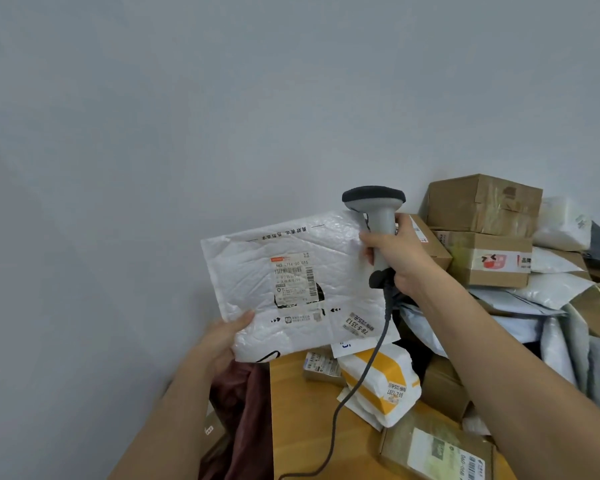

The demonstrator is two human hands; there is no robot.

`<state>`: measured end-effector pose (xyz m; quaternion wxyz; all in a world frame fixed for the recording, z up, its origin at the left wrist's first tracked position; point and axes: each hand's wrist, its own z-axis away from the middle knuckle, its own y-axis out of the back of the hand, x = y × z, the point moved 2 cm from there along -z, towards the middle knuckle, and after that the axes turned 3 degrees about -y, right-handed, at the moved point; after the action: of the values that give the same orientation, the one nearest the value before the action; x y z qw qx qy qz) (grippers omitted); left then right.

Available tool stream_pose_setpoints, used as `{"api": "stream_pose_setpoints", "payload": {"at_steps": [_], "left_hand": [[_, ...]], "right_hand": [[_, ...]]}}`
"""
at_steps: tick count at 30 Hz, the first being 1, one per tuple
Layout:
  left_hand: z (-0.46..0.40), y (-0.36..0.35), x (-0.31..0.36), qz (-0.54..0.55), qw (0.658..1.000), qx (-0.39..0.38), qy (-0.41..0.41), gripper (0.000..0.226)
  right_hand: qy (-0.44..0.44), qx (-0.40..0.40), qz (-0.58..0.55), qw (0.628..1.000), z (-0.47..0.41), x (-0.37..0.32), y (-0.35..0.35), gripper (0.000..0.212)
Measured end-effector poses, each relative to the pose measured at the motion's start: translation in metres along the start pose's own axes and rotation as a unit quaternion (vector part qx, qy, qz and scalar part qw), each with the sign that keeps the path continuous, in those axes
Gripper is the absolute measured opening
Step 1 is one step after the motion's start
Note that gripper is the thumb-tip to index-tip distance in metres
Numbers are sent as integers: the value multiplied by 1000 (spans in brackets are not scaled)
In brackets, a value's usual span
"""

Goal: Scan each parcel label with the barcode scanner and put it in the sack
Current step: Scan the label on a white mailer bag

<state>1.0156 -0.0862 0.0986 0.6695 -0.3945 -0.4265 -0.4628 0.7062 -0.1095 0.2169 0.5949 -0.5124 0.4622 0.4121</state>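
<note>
A: What is the left hand (227, 337) doing?

B: It is pinching the lower left corner of a white bubble mailer (291, 289), thumb lying on the front and the other fingers hidden behind it. The mailer is being held up off the wooden table (291, 410), its face tilted toward the camera.

A: And the label?

B: The shipping label (295, 280) is sitting up and to the right of that thumb, near the middle of the mailer, with barcodes showing.

A: Where is the scanner?

B: The right hand (400, 258) is wrapping its fingers round the grey handle of the barcode scanner (374, 216), touching the mailer's right edge. The dark head is sticking up above the hand, and the cable (354, 386) is hanging down below it across the table.

A: Anything else nearby?

B: Under the right forearm a yellow-and-white parcel (381, 386) is lying on the table. Behind the right hand, cardboard boxes (482, 233) are stacked on a heap of pale mailers. Below the left hand, dark red cloth (243, 410) is hanging by the table edge; I cannot tell whether it is the sack.
</note>
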Motion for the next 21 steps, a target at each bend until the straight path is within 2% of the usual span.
{"api": "stream_pose_setpoints", "payload": {"at_steps": [4, 10, 21], "left_hand": [[-6, 3, -2, -1, 999, 35, 0, 39], [-13, -4, -6, 2, 997, 74, -3, 37], [-17, -2, -3, 55, 995, 80, -19, 34]], "right_hand": [[-34, -25, 21, 999, 5, -4, -7, 23], [-77, -136, 71, 985, 20, -16, -25, 17], [-23, -201, 210, 957, 40, -43, -34, 14]]}}
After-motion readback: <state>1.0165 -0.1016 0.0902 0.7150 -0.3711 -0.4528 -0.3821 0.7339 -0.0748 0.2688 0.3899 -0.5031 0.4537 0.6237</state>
